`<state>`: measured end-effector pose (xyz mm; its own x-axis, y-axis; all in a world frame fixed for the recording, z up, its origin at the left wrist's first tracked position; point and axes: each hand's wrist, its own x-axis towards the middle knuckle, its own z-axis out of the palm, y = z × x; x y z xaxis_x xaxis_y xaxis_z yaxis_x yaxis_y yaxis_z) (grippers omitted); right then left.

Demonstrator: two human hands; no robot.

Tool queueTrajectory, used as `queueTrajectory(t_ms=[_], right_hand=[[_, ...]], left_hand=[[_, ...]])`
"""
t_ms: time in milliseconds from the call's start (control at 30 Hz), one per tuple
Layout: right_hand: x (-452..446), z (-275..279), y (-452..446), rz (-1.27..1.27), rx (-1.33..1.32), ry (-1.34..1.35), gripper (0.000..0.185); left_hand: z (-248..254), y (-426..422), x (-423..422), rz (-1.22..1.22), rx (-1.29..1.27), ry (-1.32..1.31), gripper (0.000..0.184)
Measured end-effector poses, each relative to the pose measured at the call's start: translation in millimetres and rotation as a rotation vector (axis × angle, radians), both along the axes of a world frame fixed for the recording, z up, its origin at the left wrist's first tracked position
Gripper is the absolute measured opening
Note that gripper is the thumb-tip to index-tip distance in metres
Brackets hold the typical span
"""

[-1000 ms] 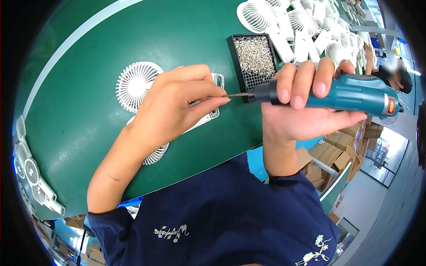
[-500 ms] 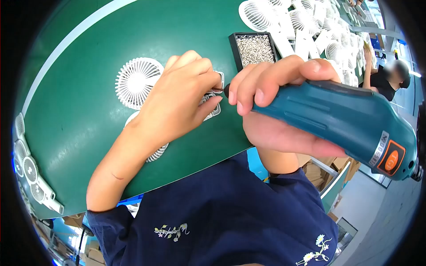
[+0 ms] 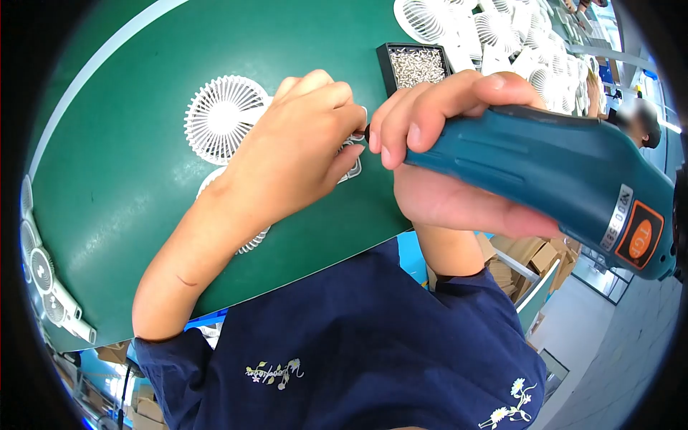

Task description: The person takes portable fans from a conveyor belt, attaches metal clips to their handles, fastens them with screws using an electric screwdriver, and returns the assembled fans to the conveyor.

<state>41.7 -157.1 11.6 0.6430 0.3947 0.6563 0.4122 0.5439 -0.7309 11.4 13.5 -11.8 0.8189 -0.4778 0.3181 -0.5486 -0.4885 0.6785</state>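
My right hand (image 3: 459, 158) is wrapped round a teal electric screwdriver (image 3: 530, 168), whose dark tip points left. My left hand (image 3: 294, 150) is closed by that tip, thumb and fingers close together over the end of a white fan part (image 3: 352, 170); whatever they pinch is hidden. Left of this hand lies a round white fan head (image 3: 221, 120) on the green table, and another white fan piece (image 3: 254, 242) shows partly from under my forearm. A black tray (image 3: 388, 70) of small silver screws stands just beyond my right hand.
Many white fans (image 3: 494, 32) are piled at the upper right. More fans (image 3: 54, 287) line the left table edge (image 3: 43, 161). Another person (image 3: 636, 125) is at the far right. Cardboard boxes (image 3: 534, 258) sit below the table at right.
The screwdriver has moved left and its tip has come down to the fan part with my left hand. Since half a second ago, both hands have shifted only slightly.
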Motion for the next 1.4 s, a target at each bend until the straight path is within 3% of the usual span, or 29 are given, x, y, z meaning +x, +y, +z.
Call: queueTrajectory(t_ms=[433, 567, 633, 767, 900, 1167, 1267, 1300, 1400], right_hand=[[-3, 1, -5, -0.049, 0.075, -0.020, 0.100], [-8, 28, -28, -0.306, 0.208, 0.007, 0.087], [-2, 21, -43, -0.336, 0.347, 0.164, 0.097], [5, -2, -50, -0.349, 0.352, 0.335, 0.102], [6, -7, -42, -0.375, 0.341, 0.212, 0.105], [3, -4, -36, -0.310, 0.413, 0.303, 0.104], [-3, 15, -40, -0.262, 0.362, 0.154, 0.098], [-10, 26, -32, -0.380, 0.280, 0.144, 0.080], [-13, 36, -29, -0.201, 0.232, 0.099, 0.076]], left_hand=[[3, 0, 1, -0.014, 0.020, 0.007, 0.016], [2, 0, 1, -0.009, -0.005, 0.005, 0.029], [4, -1, 0, -0.008, -0.033, 0.025, 0.033], [5, -1, 1, -0.015, -0.020, 0.038, 0.034], [7, -2, 1, -0.021, 0.006, 0.029, 0.032], [7, -2, 2, -0.024, -0.026, 0.006, 0.029], [9, -2, 3, -0.025, -0.087, 0.006, 0.029], [11, -1, 3, -0.044, -0.127, 0.011, 0.030], [10, 0, 3, -0.080, -0.169, -0.030, 0.033]])
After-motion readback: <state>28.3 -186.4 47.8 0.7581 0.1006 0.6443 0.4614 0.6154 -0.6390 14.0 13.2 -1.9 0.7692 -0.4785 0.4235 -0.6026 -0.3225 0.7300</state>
